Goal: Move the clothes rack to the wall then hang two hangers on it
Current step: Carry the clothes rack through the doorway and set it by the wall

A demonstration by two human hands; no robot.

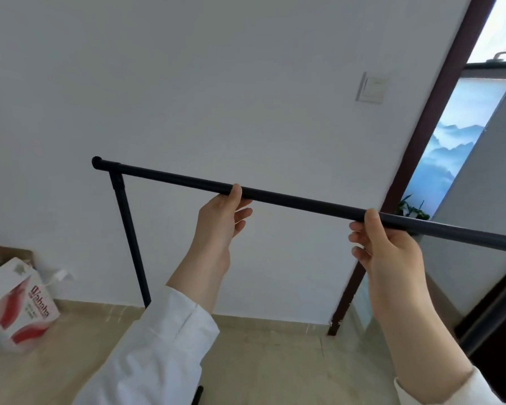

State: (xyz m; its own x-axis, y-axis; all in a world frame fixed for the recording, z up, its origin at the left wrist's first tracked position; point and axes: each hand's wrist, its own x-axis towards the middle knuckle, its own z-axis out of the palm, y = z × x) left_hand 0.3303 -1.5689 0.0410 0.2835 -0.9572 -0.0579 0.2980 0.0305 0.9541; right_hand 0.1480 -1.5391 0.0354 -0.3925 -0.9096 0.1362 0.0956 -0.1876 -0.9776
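Note:
The black metal clothes rack (pixel 301 201) fills the middle of the view, its top bar running from upper left down to the right edge. Its left upright (pixel 130 238) drops to the floor close to the white wall (pixel 216 83). My left hand (pixel 221 220) grips the top bar from below near its middle. My right hand (pixel 383 244) grips the same bar further right. The bar's right end and right upright are cut off by the frame. No hangers are in view.
A white and red cardboard box (pixel 18 305) stands on the tiled floor (pixel 260 361) at the left by the wall. A light switch (pixel 371 87) is on the wall. A dark brown door frame (pixel 415 159) and an open doorway are at the right.

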